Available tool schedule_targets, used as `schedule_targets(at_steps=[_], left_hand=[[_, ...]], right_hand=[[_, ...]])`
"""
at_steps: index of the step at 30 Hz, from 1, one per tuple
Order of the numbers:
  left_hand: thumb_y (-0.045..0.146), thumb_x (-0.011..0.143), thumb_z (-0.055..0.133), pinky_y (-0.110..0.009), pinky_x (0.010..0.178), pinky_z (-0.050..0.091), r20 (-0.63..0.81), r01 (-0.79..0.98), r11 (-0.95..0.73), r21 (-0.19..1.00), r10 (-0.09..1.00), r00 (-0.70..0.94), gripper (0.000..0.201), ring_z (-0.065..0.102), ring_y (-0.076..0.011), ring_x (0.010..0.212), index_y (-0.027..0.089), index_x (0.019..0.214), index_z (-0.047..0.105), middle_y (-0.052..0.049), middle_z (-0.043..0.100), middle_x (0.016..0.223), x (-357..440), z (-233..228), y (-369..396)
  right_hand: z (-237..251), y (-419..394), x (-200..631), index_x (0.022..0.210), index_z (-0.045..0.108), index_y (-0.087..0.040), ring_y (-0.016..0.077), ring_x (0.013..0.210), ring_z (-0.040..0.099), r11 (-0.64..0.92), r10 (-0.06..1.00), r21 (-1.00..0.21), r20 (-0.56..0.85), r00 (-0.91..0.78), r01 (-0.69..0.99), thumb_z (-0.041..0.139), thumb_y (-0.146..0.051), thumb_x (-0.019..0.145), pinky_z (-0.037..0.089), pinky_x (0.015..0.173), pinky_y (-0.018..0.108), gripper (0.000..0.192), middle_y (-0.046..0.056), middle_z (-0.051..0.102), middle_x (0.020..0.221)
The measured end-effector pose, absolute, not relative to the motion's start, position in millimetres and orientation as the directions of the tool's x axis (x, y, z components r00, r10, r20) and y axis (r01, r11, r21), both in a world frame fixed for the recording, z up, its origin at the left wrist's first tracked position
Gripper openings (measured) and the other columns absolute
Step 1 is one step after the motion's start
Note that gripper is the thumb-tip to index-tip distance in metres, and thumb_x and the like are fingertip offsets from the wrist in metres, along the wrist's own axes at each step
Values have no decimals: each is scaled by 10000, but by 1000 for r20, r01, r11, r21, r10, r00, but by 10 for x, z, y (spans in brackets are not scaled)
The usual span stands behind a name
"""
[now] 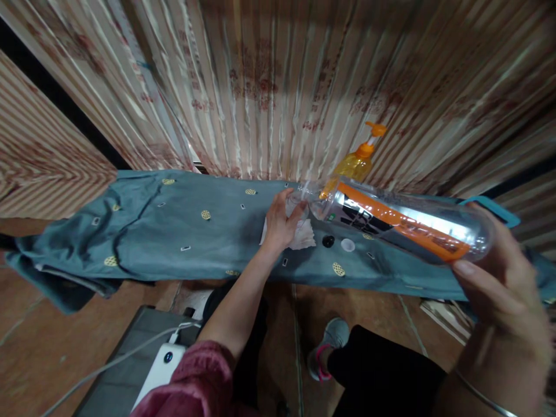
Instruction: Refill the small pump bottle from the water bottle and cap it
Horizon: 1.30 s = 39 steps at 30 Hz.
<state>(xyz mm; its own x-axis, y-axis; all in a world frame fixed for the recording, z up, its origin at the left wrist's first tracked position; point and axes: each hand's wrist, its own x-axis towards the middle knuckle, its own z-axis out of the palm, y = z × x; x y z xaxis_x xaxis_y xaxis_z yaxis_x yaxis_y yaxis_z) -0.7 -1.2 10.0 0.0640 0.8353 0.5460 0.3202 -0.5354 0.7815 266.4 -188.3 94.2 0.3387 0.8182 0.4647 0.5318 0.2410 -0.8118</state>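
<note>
My right hand (504, 278) grips the base of a large clear plastic bottle (403, 223) with an orange and dark label. The bottle lies almost level, its neck toward the left. My left hand (280, 223) is closed around a small clear cup-like container (296, 202) right at the bottle's mouth; whether the two touch I cannot tell. Beneath my left hand lies a crumpled white tissue (303, 236). A black cap (328, 241) and a white cap (347, 245) rest on the cloth below the bottle. Behind it stands a yellow pump bottle (354, 166) with an orange pump head.
A grey-green patterned cloth (147, 231) covers the long narrow surface. Striped curtains (269, 92) hang behind it. Past my right hand shows a blue-edged object (499, 211). At lower left, a white power bank (160, 365) with a cable sits on a dark grey surface (117, 353).
</note>
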Motion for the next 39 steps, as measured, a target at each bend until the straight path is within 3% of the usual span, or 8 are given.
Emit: schedule_targets(at_steps=[5, 12, 17, 23, 27, 31, 39], left_hand=[[606, 944, 486, -424, 978, 502, 551, 292, -538, 790, 833, 43, 522, 659, -266, 1113, 168, 1211, 587, -147, 691, 1180, -9, 92, -2], [640, 933, 475, -429, 983, 502, 555, 279, -541, 793, 831, 34, 560, 661, -262, 1104, 161, 1199, 592, -150, 692, 1167, -29, 78, 10], [668, 923, 473, -450, 992, 502, 545, 276, -535, 798, 837, 50, 593, 653, -270, 1126, 176, 1239, 572, -143, 686, 1183, -44, 83, 13], [744, 881, 471, -488, 1030, 482, 575, 240, -565, 789, 817, 32, 723, 626, -286, 1176, 172, 1321, 508, -181, 617, 1311, -47, 64, 8], [734, 871, 508, -486, 1018, 488, 582, 189, -574, 797, 813, 17, 763, 643, -264, 1119, 210, 1416, 412, -194, 534, 1413, -43, 49, 13], [720, 882, 504, -498, 1044, 468, 614, 167, -603, 780, 789, -13, 738, 606, -275, 1195, 251, 1439, 386, -192, 437, 1509, -42, 18, 44], [666, 919, 496, -524, 1143, 378, 615, 130, -605, 786, 787, -56, 645, 483, -289, 1369, 265, 1421, 445, -145, 484, 1483, -238, 49, -82]], right_hand=[[823, -1835, 2691, 1431, 564, -314, 357, 1414, 461, 228, 858, -915, 350, 376, 333, 867, -420, 626, 269, 1240, 564, 866, 79, 514, 1495], [644, -1752, 2701, 1314, 631, -278, 318, 1348, 539, 150, 897, -979, 195, 397, 141, 868, -380, 613, 442, 1155, 439, 747, 93, 578, 1417], [335, -1631, 2682, 1197, 664, -245, 331, 1175, 655, 58, 904, -994, 14, 427, -88, 830, -399, 600, 563, 997, 461, 639, 123, 677, 1239], [69, -1524, 2586, 1210, 642, -271, 315, 1117, 677, 27, 929, -928, -114, 352, -371, 719, -422, 633, 556, 973, 579, 601, 83, 724, 1130], [46, -1519, 2550, 1208, 639, -303, 276, 1053, 702, 53, 940, -855, -132, 315, -517, 710, -402, 653, 600, 912, 519, 568, 51, 724, 1161], [-10, -1521, 2498, 1181, 647, -282, 273, 994, 718, 11, 960, -783, -166, 227, -622, 732, -381, 647, 625, 851, 482, 549, 56, 733, 1135], [-163, -1490, 2179, 1214, 611, -235, 290, 1041, 707, -123, 978, -678, -208, 28, -725, 742, -410, 649, 604, 890, 486, 606, 90, 731, 1136]])
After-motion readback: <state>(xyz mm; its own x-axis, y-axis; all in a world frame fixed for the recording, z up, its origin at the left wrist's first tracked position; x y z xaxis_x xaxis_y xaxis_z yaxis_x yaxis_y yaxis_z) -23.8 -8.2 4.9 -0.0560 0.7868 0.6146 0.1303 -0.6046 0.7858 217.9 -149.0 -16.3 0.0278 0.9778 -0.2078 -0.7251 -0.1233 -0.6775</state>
